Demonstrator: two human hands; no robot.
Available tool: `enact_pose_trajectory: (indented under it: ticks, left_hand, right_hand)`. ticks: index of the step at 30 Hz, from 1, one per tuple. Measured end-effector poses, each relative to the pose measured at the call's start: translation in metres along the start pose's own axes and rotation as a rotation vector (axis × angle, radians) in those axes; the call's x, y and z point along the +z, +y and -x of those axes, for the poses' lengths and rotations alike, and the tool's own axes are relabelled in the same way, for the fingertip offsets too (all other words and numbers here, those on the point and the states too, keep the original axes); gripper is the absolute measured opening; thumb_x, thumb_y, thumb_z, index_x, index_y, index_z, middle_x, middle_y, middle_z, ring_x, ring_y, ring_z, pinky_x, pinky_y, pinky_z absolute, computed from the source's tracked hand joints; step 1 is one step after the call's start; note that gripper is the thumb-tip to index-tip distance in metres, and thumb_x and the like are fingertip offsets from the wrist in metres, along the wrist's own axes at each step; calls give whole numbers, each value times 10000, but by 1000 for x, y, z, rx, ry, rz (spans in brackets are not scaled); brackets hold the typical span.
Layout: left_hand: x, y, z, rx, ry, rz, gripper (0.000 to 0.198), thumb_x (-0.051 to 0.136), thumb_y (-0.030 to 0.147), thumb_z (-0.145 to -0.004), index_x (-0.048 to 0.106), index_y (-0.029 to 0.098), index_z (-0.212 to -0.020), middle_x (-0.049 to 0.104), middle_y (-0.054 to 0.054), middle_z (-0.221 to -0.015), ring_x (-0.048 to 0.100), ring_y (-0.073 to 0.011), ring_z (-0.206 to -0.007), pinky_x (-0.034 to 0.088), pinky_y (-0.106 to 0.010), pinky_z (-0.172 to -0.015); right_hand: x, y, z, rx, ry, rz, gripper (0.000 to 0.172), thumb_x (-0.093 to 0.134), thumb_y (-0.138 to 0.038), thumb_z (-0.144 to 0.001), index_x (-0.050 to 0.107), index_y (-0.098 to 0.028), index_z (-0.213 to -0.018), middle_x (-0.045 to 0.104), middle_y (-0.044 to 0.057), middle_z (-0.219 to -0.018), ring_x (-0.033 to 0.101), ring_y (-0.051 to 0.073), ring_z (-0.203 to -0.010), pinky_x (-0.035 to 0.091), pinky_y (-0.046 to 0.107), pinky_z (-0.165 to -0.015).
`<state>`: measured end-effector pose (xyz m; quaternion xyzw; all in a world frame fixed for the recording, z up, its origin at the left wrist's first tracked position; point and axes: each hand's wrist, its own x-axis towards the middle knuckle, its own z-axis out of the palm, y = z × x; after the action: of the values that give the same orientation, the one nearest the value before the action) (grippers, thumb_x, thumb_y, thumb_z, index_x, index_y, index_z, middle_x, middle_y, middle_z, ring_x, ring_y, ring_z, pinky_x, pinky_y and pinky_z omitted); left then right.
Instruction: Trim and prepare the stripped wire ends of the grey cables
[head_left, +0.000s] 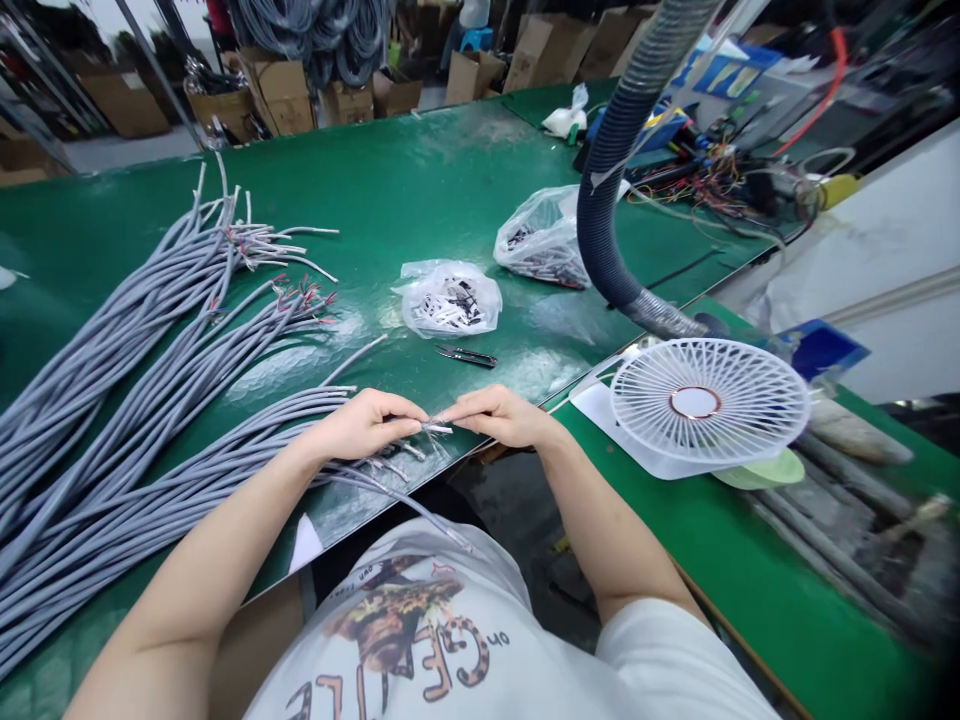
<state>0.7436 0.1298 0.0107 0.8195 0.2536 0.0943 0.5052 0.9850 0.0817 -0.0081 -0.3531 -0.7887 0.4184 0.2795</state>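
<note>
We are pinching a thin white wire between our nearly closed left fingers and right fingers over the tabletop.

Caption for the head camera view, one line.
Left hand and right hand pinch grey cable wire ends over a green workbench.

Grey cables — green bench mat — white fan
</note>
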Motion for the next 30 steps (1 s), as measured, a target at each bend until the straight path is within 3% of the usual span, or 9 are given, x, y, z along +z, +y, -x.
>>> enact_pose_trajectory:
  ticks: [10,15,21,26,30]
  left_hand:
    - [2,0,-3,11,13,-91,308,477,305,-878,707,153,-1016,726,-57,-1001,645,-152,-847,467,-221,-813]
    - [7,-7,-6,-44,79,-93,300,483,303,-866,706,162,-1006,727,-58,-1020,646,-181,-919,463,-245,-837]
    - [4,-10,-7,-100,69,-17,320,442,295,-862,666,124,-1014,638,0,-670,534,-105,-601,417,-211,-615]
    - [5,-12,-7,-116,95,128,270,461,271,-843,518,135,-1069,603,25,-642,487,-92,-558,374,-204,-559]
    - [7,-13,-6,-113,112,82,205,462,256,-843,472,167,-1028,618,31,-638,483,-91,-542,363,-204,-548]
  right_hand:
    - [-5,-1,0,-8,-19,83,305,479,-269,-918,721,-150,-1062,736,87,-906,650,120,-726,474,206,-678]
    - [0,1,-2,2,29,135,294,482,-256,-910,728,-165,-1043,736,73,-875,647,123,-713,472,214,-671]
    - [6,-1,-3,28,117,263,290,459,-219,-911,717,-173,-1035,731,67,-889,653,133,-748,466,226,-688]
    - [6,-12,0,102,125,468,256,445,-188,-911,682,-180,-1007,725,56,-932,654,151,-801,442,234,-714]
    - [1,-26,1,135,92,648,251,432,-197,-916,680,-186,-953,714,53,-866,624,142,-719,385,224,-634]
